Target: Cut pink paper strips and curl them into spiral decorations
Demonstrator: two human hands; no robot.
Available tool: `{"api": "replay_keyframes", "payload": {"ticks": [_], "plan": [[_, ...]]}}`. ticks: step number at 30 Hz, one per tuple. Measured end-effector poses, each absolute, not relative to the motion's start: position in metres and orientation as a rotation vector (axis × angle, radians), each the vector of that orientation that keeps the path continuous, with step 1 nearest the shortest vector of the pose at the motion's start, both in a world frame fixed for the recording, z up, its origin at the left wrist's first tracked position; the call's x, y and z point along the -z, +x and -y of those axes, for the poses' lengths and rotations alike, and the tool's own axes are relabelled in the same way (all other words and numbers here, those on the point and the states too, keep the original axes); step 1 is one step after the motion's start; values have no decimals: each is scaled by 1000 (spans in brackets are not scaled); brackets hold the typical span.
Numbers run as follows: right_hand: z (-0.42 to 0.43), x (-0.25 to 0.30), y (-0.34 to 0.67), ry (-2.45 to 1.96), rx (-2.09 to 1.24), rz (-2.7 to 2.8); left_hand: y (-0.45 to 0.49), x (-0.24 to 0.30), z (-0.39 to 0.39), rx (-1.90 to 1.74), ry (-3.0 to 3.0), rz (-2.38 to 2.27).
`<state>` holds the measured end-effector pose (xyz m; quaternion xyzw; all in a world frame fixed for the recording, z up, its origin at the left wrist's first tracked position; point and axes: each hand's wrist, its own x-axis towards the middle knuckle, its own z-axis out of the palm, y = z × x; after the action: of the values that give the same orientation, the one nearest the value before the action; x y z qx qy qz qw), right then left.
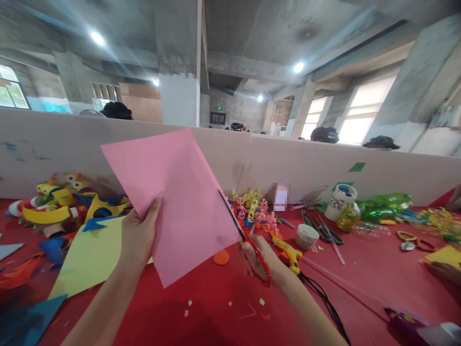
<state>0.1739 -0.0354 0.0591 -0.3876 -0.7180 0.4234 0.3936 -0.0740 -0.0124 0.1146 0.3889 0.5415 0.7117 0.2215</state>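
Observation:
My left hand [139, 235] pinches the left edge of a pink paper sheet [173, 197] and holds it up over the red table [216, 302], thumb on the front of the sheet. My right hand [257, 262] is closed round the red handles of a pair of scissors [248, 240]. The scissor blades lie along the sheet's right edge, pointing up and to the left.
A yellow-green sheet [90, 254], blue paper scraps and colourful paper crafts [65, 202] lie at the left. A yellow glue gun [288, 252] with a black cord, a tape roll [307, 236], green scissors [327, 233], a white cup [340, 201] and green bottles sit at the right. A low partition wall [288, 163] backs the table, with people's heads beyond.

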Motion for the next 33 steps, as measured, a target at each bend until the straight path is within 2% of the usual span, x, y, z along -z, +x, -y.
{"api": "replay_keyframes", "payload": {"ticks": [10, 22, 33], "plan": [[48, -78, 181, -1007, -831, 2021, -63, -119, 21, -1877, 1160, -1621], [51, -83, 181, -1014, -805, 1969, -59, -115, 21, -1844, 1227, -1620], [38, -60, 177, -974, -974, 1783, -58, -118, 23, -1865, 1207, -1625]]}}
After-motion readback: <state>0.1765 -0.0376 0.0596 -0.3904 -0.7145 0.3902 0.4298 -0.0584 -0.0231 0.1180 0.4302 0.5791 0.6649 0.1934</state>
